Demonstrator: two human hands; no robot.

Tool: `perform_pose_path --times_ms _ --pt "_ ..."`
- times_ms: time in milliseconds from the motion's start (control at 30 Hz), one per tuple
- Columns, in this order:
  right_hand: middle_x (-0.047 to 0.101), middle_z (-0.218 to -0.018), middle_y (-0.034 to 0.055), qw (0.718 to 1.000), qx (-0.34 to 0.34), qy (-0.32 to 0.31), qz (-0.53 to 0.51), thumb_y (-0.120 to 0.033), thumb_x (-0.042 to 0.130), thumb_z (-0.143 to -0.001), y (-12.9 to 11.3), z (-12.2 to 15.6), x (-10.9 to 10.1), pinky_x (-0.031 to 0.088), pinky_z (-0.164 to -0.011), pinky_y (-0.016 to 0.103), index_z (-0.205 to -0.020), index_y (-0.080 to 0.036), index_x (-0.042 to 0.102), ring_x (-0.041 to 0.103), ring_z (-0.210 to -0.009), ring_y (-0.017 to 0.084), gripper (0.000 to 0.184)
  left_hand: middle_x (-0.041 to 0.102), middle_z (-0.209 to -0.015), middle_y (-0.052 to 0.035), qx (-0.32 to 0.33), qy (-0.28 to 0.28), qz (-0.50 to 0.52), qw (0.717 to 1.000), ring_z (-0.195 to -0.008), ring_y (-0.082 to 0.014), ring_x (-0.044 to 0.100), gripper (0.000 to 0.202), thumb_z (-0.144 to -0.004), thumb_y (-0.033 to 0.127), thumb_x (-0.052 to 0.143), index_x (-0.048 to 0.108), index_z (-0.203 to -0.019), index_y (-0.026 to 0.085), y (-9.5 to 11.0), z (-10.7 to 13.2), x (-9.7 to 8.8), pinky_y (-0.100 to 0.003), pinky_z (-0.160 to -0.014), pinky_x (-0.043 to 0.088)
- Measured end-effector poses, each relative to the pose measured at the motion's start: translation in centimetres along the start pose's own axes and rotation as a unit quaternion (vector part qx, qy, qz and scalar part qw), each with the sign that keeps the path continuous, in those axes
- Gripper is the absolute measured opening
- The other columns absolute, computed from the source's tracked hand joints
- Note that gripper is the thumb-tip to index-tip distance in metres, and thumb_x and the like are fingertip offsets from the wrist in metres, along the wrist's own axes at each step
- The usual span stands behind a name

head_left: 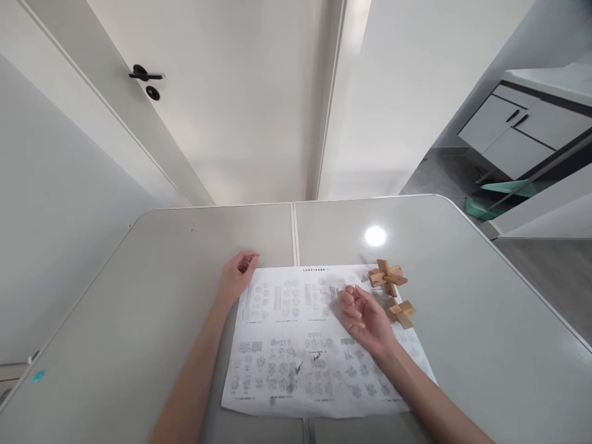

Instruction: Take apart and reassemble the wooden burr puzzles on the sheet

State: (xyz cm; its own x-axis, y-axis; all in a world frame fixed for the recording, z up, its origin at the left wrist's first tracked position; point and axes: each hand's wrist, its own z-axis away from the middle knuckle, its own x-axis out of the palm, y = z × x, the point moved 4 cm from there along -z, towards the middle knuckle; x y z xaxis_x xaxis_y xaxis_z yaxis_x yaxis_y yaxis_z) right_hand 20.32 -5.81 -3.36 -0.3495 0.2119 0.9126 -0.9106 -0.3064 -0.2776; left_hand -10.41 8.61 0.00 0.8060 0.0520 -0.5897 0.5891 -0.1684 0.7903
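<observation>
A white printed sheet (pixel 296 345) with many small diagrams lies on the grey table (pixel 161 296). My left hand (pixel 237 274) rests at the sheet's upper left corner, fingers curled loosely, nothing visible in it. My right hand (pixel 363 316) rests on the sheet's right part, palm turned up, fingers half bent and apart, holding nothing. Just right of it sit two wooden cross-shaped puzzles: the larger one (pixel 387 277) at the sheet's top right corner, the smaller one (pixel 401 312) close to my right hand's fingers.
The table has a seam (pixel 293 234) down its middle and rounded far corners. Behind it stand a white door with a black handle (pixel 144 75) and a wall. To the right are grey cabinets (pixel 522 132) and a green object (pixel 490 206) on the floor.
</observation>
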Motion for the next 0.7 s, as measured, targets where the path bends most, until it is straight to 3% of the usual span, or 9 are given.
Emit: perform_pose_path --times_ms 233,367,500,700 --pt "0.056 -0.078 -0.0045 1.0 0.006 -0.008 -0.018 -0.021 0.077 -0.093 0.34 -0.23 -0.08 0.044 -0.038 0.013 -0.092 -0.02 0.063 0.045 -0.052 0.006 0.015 0.063 -0.07 0.0017 -0.001 -0.011 -0.043 0.999 -0.059 -0.0137 0.052 0.026 -0.096 0.045 0.059 0.073 -0.098 0.023 0.37 1.16 0.03 -0.026 -0.06 0.045" --pt "0.056 -0.077 -0.0053 1.0 0.005 -0.005 -0.023 -0.023 0.075 -0.094 0.32 -0.32 -0.32 0.044 -0.038 0.014 -0.103 -0.022 0.064 0.044 -0.051 0.006 0.015 0.067 -0.074 0.0005 0.005 -0.017 -0.059 0.998 -0.063 -0.0144 0.057 0.025 -0.097 0.042 0.058 0.073 -0.099 0.023 0.63 1.19 0.13 -0.027 -0.064 0.048" --pt "0.059 -0.079 -0.0047 0.999 -0.01 0.002 -0.039 -0.028 0.072 -0.097 0.24 -0.3 -0.24 0.045 -0.04 0.016 -0.117 -0.022 0.064 0.044 -0.051 0.007 0.023 0.068 -0.076 0.0001 0.015 -0.021 -0.068 0.997 -0.065 -0.0147 0.058 0.025 -0.097 0.04 0.056 0.073 -0.1 0.023 0.59 1.15 0.27 -0.027 -0.066 0.05" --pt "0.062 -0.086 -0.0035 0.996 -0.057 0.021 -0.068 -0.039 0.069 -0.099 -0.28 0.08 0.58 0.047 -0.046 0.019 -0.139 -0.035 0.059 0.045 -0.052 0.009 0.041 0.069 -0.076 -0.0003 0.023 -0.018 -0.075 0.997 -0.065 -0.0153 0.06 0.027 -0.098 0.043 0.056 0.073 -0.1 0.023 0.3 1.09 0.29 -0.028 -0.068 0.051"
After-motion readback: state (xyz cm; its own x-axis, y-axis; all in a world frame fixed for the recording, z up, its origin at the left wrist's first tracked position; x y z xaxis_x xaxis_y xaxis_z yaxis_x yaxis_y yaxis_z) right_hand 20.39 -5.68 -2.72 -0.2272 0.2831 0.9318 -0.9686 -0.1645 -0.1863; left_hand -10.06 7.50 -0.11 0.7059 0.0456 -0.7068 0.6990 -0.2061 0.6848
